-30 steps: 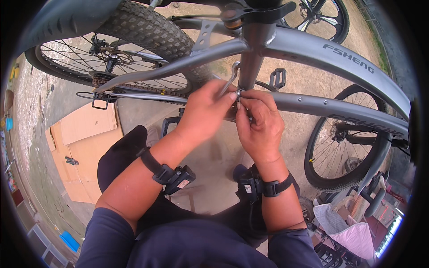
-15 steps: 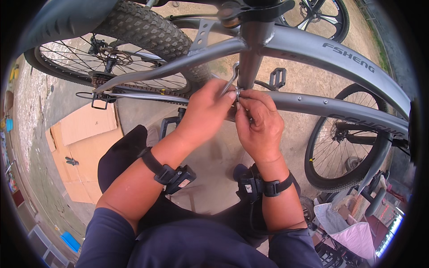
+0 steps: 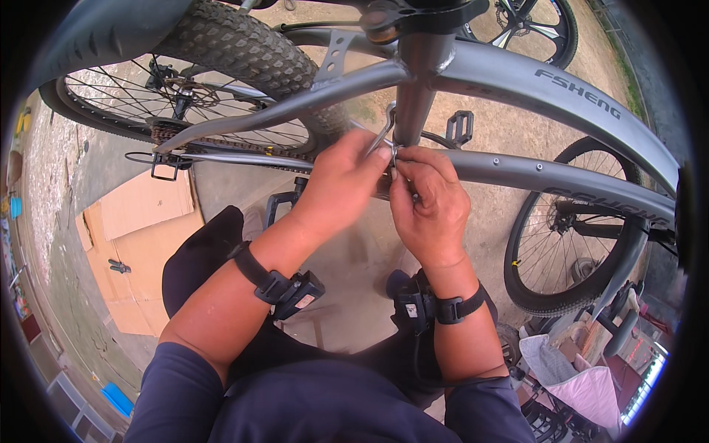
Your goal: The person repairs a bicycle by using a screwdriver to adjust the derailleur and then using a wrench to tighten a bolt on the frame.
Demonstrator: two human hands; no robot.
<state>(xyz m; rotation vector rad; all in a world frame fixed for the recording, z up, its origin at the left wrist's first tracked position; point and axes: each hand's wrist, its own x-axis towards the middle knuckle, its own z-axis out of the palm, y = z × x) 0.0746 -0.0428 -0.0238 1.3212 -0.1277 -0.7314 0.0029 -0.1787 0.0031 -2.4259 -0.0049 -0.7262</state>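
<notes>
My left hand [image 3: 343, 177] is closed around a slim silver wrench-like tool [image 3: 381, 133], whose curved upper end stands beside the bike's seat tube [image 3: 417, 96]. Opposite it, my right hand [image 3: 430, 196] pinches a small metal piece [image 3: 395, 155] between thumb and forefinger, low against that tube. The piece is mostly covered by the fingertips, so its kind is unclear. Both hands nearly touch there. The grey bicycle frame [image 3: 509, 170] stretches across in front of me, its knobby rear tyre [image 3: 244, 55] at the upper left.
A crank and pedal [image 3: 284, 199] hang left of my hands; the far pedal [image 3: 459, 129] shows behind the frame. At right is the front wheel [image 3: 521, 273]. Flattened cardboard [image 3: 140, 251] with pliers [image 3: 119, 266] lies at left. Another bike's wheel [image 3: 521, 26] stands beyond.
Hardly anything differs. My fingers have shifted very slightly at the small metal piece, and the hold of both hands is the same.
</notes>
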